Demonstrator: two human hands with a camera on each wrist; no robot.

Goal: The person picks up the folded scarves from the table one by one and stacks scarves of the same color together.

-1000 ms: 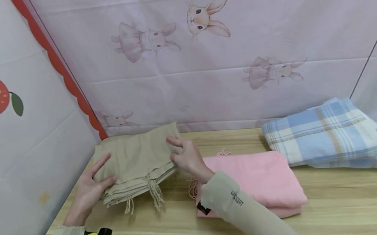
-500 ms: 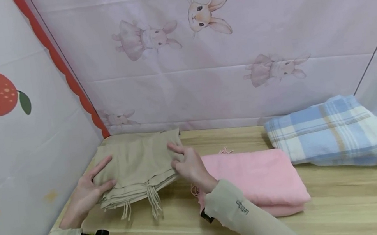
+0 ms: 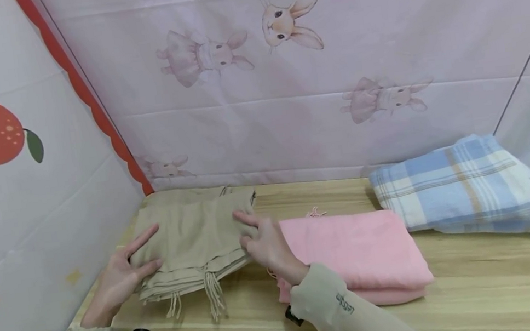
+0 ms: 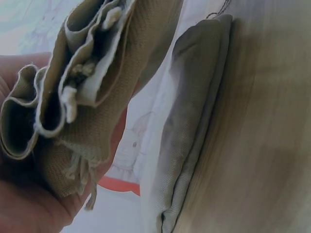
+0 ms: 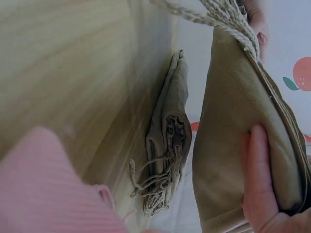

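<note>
Folded beige scarf (image 3: 190, 241) on worktop (image 3: 484, 293), back left corner, flanked by both hands. Left hand (image 3: 117, 275) fingers straight, flat on left edge. Right hand (image 3: 267, 242) fingers relaxed, touching right edge; pink towel (image 3: 360, 253) just right of them. Advice: press evenly from both sides, keep layers aligned, fringe (image 3: 213, 293) toward front edge.

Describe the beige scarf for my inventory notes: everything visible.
The beige scarf looks like soft woven cloth, folded into a layered stack, with tassels hanging off its near edge. It sits at the table's far left corner, beside the pink towel. The left hand and right hand touch its sides.
</note>
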